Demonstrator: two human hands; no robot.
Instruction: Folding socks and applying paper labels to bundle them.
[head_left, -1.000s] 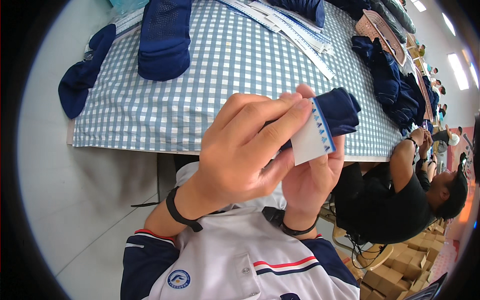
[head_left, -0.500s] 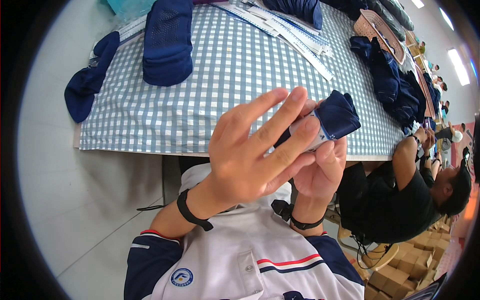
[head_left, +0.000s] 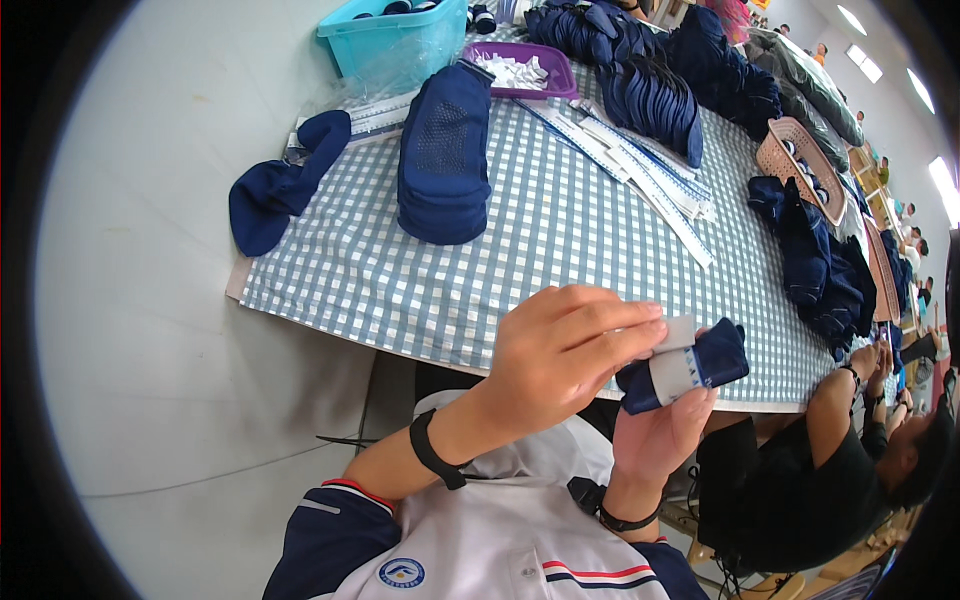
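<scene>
A rolled bundle of navy socks (head_left: 722,355) rests in my right hand (head_left: 660,435), held between thumb and fingers just off the table's front edge. Around its middle runs a white paper band (head_left: 675,377) with blue print. My left hand (head_left: 565,345) pinches a loose white end of the band (head_left: 681,332), which stands up from the roll. Part of the right fingers is hidden behind the bundle. Ahead on the checked cloth lie a stack of navy socks (head_left: 445,165), a loose navy sock (head_left: 275,200) at the left corner, and several flat paper bands (head_left: 640,165).
A turquoise bin (head_left: 352,45) and a purple basket (head_left: 567,80) of small white pieces stand at the back. Sock piles (head_left: 650,100) lie beyond. On the right are a pink basket (head_left: 768,160), more socks (head_left: 815,265) and a seated co-worker in black (head_left: 790,500).
My left hand has gone from spread fingers over the roll to pinching the band's loose end. The view has shifted, bringing the bin and purple basket into sight.
</scene>
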